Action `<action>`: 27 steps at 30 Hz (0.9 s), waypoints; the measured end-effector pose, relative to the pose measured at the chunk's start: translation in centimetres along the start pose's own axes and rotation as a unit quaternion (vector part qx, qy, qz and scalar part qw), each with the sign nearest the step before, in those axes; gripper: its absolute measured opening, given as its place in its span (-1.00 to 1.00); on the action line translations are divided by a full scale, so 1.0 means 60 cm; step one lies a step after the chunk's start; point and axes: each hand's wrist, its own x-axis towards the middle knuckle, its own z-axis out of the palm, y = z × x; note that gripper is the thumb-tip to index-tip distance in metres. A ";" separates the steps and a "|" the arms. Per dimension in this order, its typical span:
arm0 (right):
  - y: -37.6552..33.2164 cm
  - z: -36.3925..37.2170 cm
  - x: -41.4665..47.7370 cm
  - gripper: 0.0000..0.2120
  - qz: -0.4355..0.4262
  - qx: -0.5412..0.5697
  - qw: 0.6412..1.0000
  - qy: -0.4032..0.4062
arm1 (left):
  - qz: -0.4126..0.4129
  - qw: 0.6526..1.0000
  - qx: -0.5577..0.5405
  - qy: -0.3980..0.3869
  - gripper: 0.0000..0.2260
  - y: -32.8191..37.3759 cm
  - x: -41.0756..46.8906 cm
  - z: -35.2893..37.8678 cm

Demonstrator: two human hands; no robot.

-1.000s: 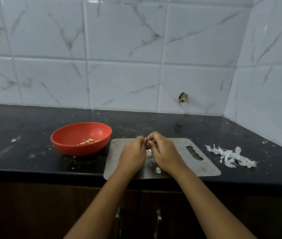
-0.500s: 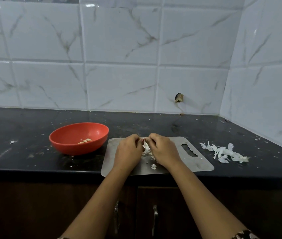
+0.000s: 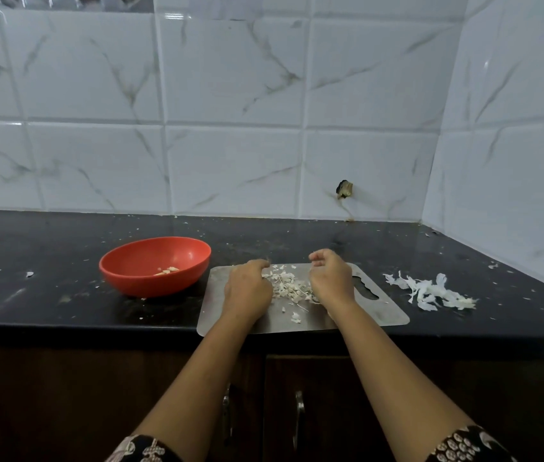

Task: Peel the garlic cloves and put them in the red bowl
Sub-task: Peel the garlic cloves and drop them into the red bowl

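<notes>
— Garlic cloves, status entry: we see only a few pale, peeled pieces in the red bowl, which sits on the counter just left of the steel board. They lie at the bowl's bottom, on the side nearer the board. They are too small for us to count.

— Agreed. What do we log for the board itself?

— A loose pile of papery white scraps and thin stems at its middle, between the two hands. We cannot tell whether any whole unpeeled cloves lie in it.

— And right of the board?

— A heap of skins, larger white flakes, lying on the counter apart from the board.

— Hands?

— Left hand: knuckles up over the board's left half, fingers curled down at the pile's far-left edge. The fingertips are hidden, so we cannot tell whether they pinch a clove. Right hand: over the board just right of the pile, fingers curled inward. We cannot make out what they hold, if anything.

— Progress judgement?

— We judge the task partly done: some cloves are peeled and in the bowl, and there is plenty of loose skin. Any clove now in hand has yet to be stripped and carried left of the board to the bowl. We cannot confirm that more cloves remain.
</notes>
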 end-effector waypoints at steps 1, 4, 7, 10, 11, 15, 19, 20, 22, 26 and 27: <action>-0.001 0.003 -0.002 -0.73 -0.003 -0.058 0.998 -0.016 | -0.001 0.999 0.040 -0.018 -0.63 0.001 0.002 0.005; -0.016 0.009 -0.007 -0.68 -0.026 -0.145 0.983 -0.106 | -0.020 0.981 0.170 -0.091 -0.58 0.006 0.009 0.020; -0.022 0.009 -0.007 -0.66 -0.026 0.003 0.984 -0.177 | -0.013 0.975 0.143 -0.170 -0.55 0.010 0.013 0.027; -0.024 -0.005 0.017 -0.66 0.029 0.136 0.977 -0.160 | -0.045 0.983 -0.118 -0.133 -0.55 0.013 0.021 0.013; -0.021 -0.010 0.029 -0.65 0.021 0.114 0.982 -0.152 | -0.057 0.982 -0.151 -0.101 -0.55 0.013 0.027 0.009; -0.024 -0.005 0.058 -0.54 -0.039 -0.085 0.973 -0.211 | -0.080 0.991 -0.001 -0.106 -0.45 0.004 0.066 0.007; -0.026 0.018 0.057 -0.55 -0.021 -0.035 0.962 -0.271 | -0.070 0.980 -0.011 -0.185 -0.43 0.022 0.073 0.029; -0.023 0.020 0.058 -0.55 -0.011 0.005 0.963 -0.271 | -0.072 0.977 -0.063 -0.189 -0.40 0.026 0.069 0.032; -0.015 0.011 0.062 -0.53 0.001 0.061 0.966 -0.250 | -0.084 0.967 -0.157 -0.181 -0.30 0.033 0.063 0.028; -0.002 -0.043 0.072 -0.65 0.010 0.120 0.978 -0.169 | -0.070 0.965 -0.210 -0.144 -0.22 0.047 0.058 0.009; 0.002 -0.067 0.073 -0.68 0.001 0.107 0.983 -0.150 | -0.061 0.966 -0.212 -0.134 -0.24 0.056 0.059 0.009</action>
